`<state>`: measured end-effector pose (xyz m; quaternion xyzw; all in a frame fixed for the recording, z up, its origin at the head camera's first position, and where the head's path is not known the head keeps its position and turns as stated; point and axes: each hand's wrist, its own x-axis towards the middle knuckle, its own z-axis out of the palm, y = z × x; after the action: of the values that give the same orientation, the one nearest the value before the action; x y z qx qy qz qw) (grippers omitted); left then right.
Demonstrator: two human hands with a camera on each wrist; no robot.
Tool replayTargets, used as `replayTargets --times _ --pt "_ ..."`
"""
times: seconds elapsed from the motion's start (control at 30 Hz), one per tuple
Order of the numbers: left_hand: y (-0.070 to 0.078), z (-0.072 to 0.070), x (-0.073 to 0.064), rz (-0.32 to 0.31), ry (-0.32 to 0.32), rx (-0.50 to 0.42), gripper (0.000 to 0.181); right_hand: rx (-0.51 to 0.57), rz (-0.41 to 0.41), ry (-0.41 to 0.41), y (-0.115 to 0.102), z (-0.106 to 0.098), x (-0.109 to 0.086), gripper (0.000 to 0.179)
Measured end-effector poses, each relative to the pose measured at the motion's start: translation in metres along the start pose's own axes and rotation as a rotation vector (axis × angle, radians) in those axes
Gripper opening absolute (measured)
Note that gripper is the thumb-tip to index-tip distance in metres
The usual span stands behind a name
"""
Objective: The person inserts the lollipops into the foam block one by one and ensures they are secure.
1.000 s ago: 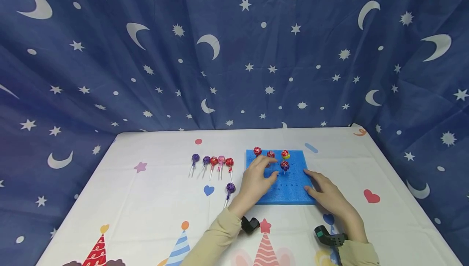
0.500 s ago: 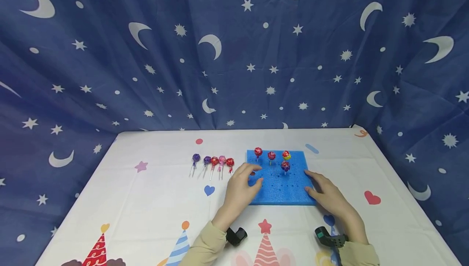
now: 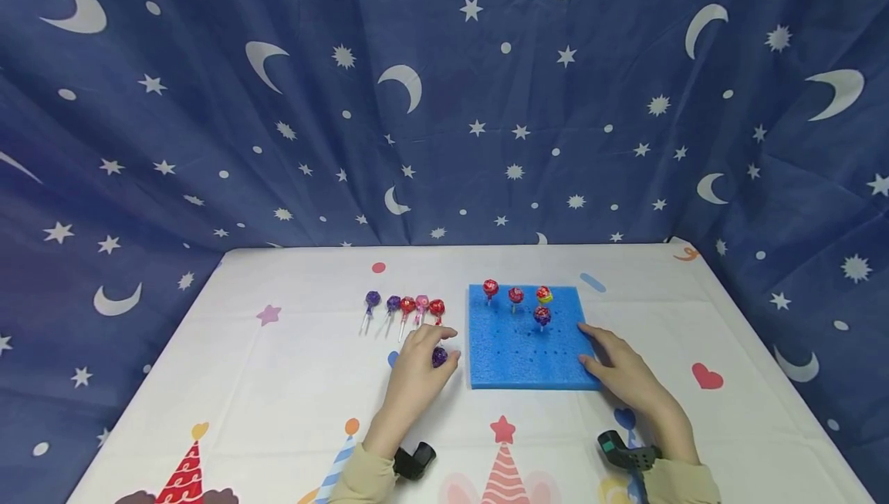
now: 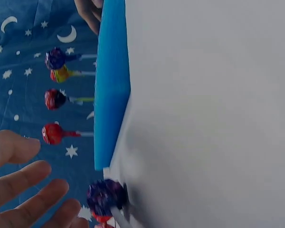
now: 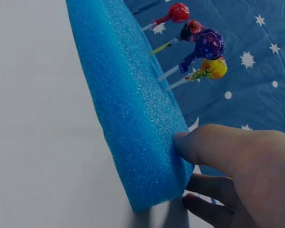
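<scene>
My left hand (image 3: 414, 369) is beside a loose purple lollipop (image 3: 440, 356), thumb and fingers spread around it with a gap. In the left wrist view, the purple lollipop (image 4: 106, 197) lies just past the separated fingertips, its white stick toward the bottom edge. My right hand (image 3: 623, 365) rests against the right edge of a blue foam block (image 3: 514, 369). In the right wrist view its thumb (image 5: 204, 145) presses the block near the corner, while the other fingers sit along the side. Several lollipops stand upright in the block, including a purple one (image 5: 210, 43) and a red one (image 3: 490, 288).
Left of the block, several lollipops lie in a row, among them a purple one (image 3: 373, 299) and a pink one (image 3: 421, 302). Small holes dot the block's top. A white patterned cloth (image 3: 278, 380) covers the table, with a starry blue curtain (image 3: 444, 103) behind.
My left hand has moved left and toward me, from over the foam block to the loose purple lollipop. The right hand has stayed at the block's edge.
</scene>
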<state>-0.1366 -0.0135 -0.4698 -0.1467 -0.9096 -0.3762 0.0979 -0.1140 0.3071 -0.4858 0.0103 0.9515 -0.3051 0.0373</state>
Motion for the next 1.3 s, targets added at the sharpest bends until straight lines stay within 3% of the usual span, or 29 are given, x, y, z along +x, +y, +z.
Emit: replayTargets --times 0.27,0.57,0.9,1.13,1.3 --pt "-0.016 -0.005 0.000 -0.021 -0.007 0.092 0.024 0.000 0.008 -0.008 -0.002 0.001 0.000 0.061" --pt "-0.021 -0.006 -0.001 -0.020 -0.067 0.124 0.027 0.001 -0.009 0.000 -0.004 0.000 0.000 0.060" --pt "-0.025 -0.001 -0.002 0.006 -0.109 0.142 0.029 0.013 0.001 -0.010 -0.005 -0.002 -0.002 0.060" --pt "-0.027 0.002 -0.001 0.020 -0.094 0.134 0.023 0.008 0.009 -0.008 -0.004 -0.002 -0.002 0.061" --pt "-0.026 0.002 0.000 -0.007 -0.091 0.100 0.020 0.008 0.004 -0.004 -0.005 -0.002 -0.002 0.061"
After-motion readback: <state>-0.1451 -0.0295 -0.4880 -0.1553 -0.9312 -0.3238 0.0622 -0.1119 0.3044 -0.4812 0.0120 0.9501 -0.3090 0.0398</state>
